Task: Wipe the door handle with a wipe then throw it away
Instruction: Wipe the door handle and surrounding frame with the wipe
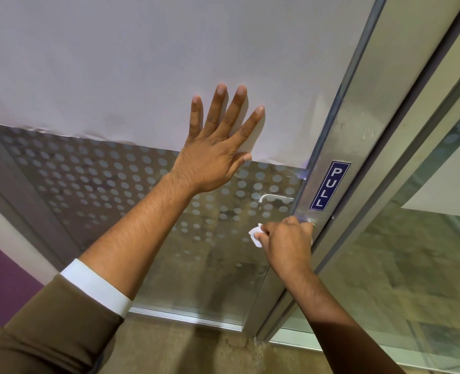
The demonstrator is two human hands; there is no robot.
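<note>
Glass made up most of the door (94, 190), with a band of round frosted dots and white paper (115, 63) stuck higher up.

Nearest the camera, one brown sleeve with a white cuff (96, 288) covered the left arm. The right arm was bare.

Next came the right hand (285, 238). It was curled tight around one white wipe (256, 236), and the hand hid the door handle (313, 224) almost fully. Only a small shiny bit showed by the knuckles. A corner of the wipe poked out by the thumb. The wipe looked soft, thin and very light, so it would bunch up easily. My guess is that it is best held in a wad in the palm, so it does not slip off the smooth metal. The handle looked hard and slick.

Farther up, the left hand (218, 147) lay flat on the door with all five fingers spread wide, holding nothing.

Beyond that, one blue sign saying PULL (330, 186) sat on the metal frame (358, 136). One more handle (273, 198) showed through the glass, on the far side.

No bin was in sight.
</note>
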